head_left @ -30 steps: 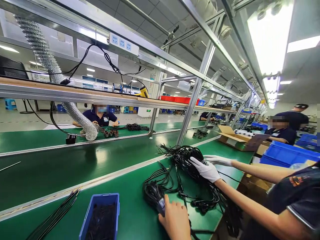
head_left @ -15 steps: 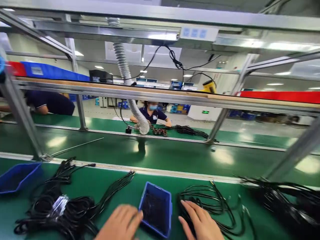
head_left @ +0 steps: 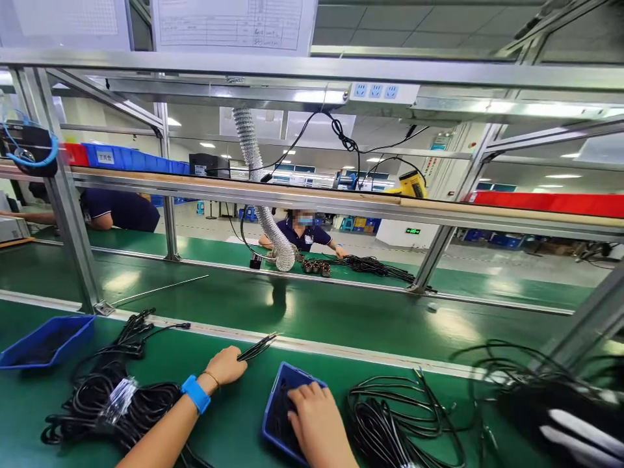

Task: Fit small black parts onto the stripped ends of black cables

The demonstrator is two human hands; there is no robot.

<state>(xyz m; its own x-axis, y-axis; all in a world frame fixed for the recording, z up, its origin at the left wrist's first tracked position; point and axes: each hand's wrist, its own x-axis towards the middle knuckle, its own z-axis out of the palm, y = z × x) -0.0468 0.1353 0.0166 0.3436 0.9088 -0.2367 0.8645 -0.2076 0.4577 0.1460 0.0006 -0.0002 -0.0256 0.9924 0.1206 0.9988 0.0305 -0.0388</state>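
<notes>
My left hand (head_left: 228,365), with a blue band on the wrist, is closed round a bunch of black cables (head_left: 258,348). Their thin stripped ends point up and right past my fist. My right hand (head_left: 312,406) is over a small blue bin (head_left: 268,416), its fingers slightly bent and the thumb apart, with nothing visible in them. Small black pieces (head_left: 281,406) lie in that bin, too dark to name. Left of my left forearm rests a coiled black cable bundle (head_left: 88,406) tied with a shiny wrap. Another cable coil (head_left: 385,422) lies right of the bin.
A second blue bin (head_left: 49,341) stands at the far left. At the right edge are more black cables (head_left: 521,390) and a blurred white-striped shape (head_left: 580,435). A metal frame post (head_left: 73,227) rises at left. Across the bench, a person (head_left: 307,231) sits behind a flexible duct (head_left: 273,234).
My left hand has moved up and closed on the cable ends. My right hand has shifted left from the right-hand coil to the blue bin. A blurred white-striped shape now appears at lower right.
</notes>
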